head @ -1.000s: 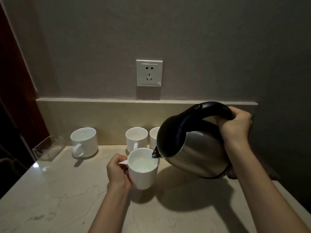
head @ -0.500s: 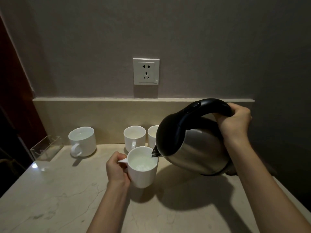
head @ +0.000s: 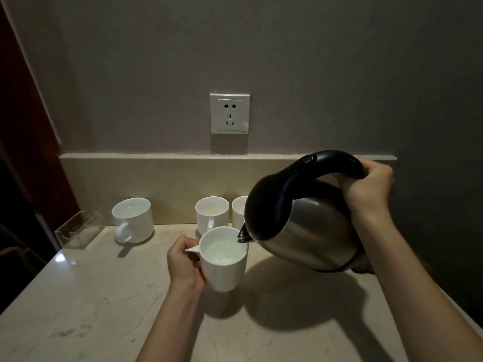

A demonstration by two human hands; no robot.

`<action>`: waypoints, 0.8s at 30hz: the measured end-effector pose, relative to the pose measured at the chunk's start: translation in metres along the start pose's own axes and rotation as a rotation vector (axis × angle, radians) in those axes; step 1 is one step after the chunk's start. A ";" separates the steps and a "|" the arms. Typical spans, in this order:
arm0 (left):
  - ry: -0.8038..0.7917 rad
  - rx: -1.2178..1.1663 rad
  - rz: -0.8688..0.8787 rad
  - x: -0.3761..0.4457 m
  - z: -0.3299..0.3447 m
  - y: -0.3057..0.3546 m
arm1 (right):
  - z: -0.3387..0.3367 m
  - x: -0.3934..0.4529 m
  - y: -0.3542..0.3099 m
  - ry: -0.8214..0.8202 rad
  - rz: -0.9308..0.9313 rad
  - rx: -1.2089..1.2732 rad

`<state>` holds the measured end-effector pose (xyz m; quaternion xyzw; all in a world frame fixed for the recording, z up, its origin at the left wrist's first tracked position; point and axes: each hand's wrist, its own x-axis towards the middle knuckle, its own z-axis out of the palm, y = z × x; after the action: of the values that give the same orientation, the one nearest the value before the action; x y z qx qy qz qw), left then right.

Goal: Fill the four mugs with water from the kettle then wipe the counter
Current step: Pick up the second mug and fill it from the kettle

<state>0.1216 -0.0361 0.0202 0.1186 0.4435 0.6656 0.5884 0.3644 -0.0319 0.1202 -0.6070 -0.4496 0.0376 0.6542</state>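
My left hand (head: 184,262) grips the handle of a white mug (head: 226,267), holding it just above the marble counter (head: 78,309). My right hand (head: 366,186) holds the black handle of a steel kettle (head: 308,231), tilted left with its spout over the mug's rim. Water ripples inside the held mug, high up its wall. A white mug (head: 133,219) with water in it stands at the back left. Two more white mugs stand against the backsplash: one in the middle (head: 211,212), one (head: 239,210) partly hidden behind the kettle.
A clear acrylic holder (head: 78,232) sits at the counter's left edge. A wall socket (head: 229,113) is above the backsplash ledge. A dark object (head: 362,267) peeks out behind the kettle's base. The counter's right edge runs diagonally under my right forearm.
The water level in the held mug has risen. The kettle stays tilted over the mug, and both hands have barely moved.
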 end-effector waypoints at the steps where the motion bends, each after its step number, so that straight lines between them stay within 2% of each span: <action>1: 0.002 0.002 0.008 -0.001 0.000 0.001 | 0.000 0.000 -0.001 -0.006 0.001 -0.003; 24: 0.038 0.023 0.021 -0.010 -0.009 -0.004 | -0.006 -0.007 -0.012 -0.035 -0.069 -0.071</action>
<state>0.1211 -0.0494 0.0163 0.1174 0.4609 0.6687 0.5715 0.3575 -0.0439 0.1272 -0.6131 -0.4828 0.0099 0.6252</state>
